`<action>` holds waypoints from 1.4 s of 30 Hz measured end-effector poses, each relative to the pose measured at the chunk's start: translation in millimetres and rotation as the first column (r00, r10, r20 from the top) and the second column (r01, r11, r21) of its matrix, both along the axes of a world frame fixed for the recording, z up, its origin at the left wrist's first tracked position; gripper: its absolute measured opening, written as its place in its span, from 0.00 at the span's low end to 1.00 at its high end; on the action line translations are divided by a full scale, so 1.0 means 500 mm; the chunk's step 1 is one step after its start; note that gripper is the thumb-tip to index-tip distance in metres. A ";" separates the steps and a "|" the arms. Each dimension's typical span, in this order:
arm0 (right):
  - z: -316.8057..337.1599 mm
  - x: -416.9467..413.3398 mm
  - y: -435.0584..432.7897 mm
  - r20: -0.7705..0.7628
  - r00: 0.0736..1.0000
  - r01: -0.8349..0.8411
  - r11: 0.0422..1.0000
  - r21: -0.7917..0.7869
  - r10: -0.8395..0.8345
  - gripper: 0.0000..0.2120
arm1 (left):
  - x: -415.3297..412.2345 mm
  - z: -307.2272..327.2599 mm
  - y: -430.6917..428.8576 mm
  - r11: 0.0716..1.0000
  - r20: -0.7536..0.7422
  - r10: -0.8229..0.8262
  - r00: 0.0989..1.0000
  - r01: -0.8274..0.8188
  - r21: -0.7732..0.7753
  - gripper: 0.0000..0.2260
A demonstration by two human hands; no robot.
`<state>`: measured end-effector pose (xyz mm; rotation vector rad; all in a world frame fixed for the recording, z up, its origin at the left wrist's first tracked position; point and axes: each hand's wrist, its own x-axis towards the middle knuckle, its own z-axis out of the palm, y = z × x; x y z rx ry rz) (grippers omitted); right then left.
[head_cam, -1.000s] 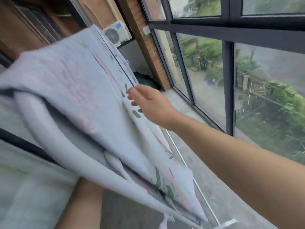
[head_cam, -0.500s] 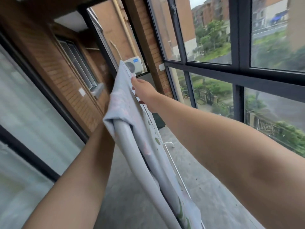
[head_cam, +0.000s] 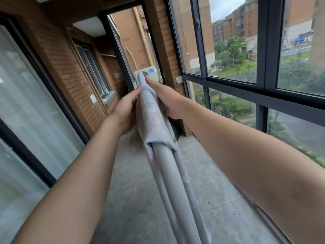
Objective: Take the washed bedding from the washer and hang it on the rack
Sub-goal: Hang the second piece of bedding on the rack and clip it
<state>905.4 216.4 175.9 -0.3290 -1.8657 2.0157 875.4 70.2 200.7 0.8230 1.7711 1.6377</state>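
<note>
Bedding (head_cam: pixel 158 124), one piece of it, pale grey with a faint pink and green print, is up in the air at arm's reach. It is gathered into a long narrow fold that trails down towards us and out of the bottom of the view. Two hands are on it, both near the top corner. The left hand (head_cam: pixel 125 110) has its fingers long and close together, nipping the fold from the left. The right hand (head_cam: pixel 168 101) lays one digit straight up this side of the cloth with the rest tucked behind, so I read that as a pinch too. And the rack? I can't pick one out from here, not a single rail for certain! By my reckoning this is the carry-and-drape. To do it well, keep both pinches close on that top edge and lift the fold clear above the rail. Drop the middle across so equal lengths hang either side, then slide the hands apart to spread it flat. The loose end mustn't drag on the concrete floor (head_cam: pixel 139 194). Beyond all that there's one air-conditioner unit (head_cam: pixel 152 73) outside, a run of dark-framed windows (head_cam: pixel 262 50) on the right and one glass door (head_cam: pixel 26 106) on the left.
</note>
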 end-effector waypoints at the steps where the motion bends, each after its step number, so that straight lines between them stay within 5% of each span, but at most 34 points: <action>1: 0.003 0.017 -0.001 0.006 0.999 -0.051 0.998 0.032 0.051 0.34 | 0.006 0.005 -0.008 1.000 -0.003 0.004 1.000 -0.004 -0.001 0.24; 5: 0.018 0.078 -0.008 -0.020 0.984 -0.175 0.983 0.047 0.177 0.26 | 0.042 0.024 -0.040 0.997 0.023 -0.063 0.998 0.064 -0.040 0.24; 12: 0.059 0.190 -0.043 0.087 0.947 -0.319 0.936 0.151 0.309 0.28 | 0.066 0.048 -0.102 0.983 -0.071 -0.173 0.982 0.168 -0.069 0.32; 18: 0.104 0.296 -0.062 0.276 0.864 -0.496 0.802 0.332 0.420 0.28 | 0.088 0.042 -0.150 0.868 0.002 -0.493 0.870 0.492 -0.067 0.18; 26: 0.092 0.338 -0.056 0.137 0.745 -0.666 0.739 0.102 0.653 0.23 | 0.131 0.064 -0.180 0.815 -0.092 -0.575 0.813 0.559 -0.153 0.20; 31: 0.087 0.349 -0.059 0.174 0.662 -0.749 0.652 0.118 0.729 0.23 | 0.145 0.083 -0.202 0.831 -0.128 -0.536 0.835 0.495 -0.254 0.21; 39: 0.095 0.371 -0.065 0.134 0.706 -0.708 0.686 0.169 0.695 0.11 | 0.167 0.072 -0.205 0.845 -0.093 -0.532 0.842 0.520 -0.128 0.17; 42: 0.081 0.358 -0.061 0.085 0.675 -0.737 0.664 0.126 0.733 0.17 | 0.158 0.063 -0.201 0.835 -0.048 -0.551 0.833 0.549 -0.044 0.24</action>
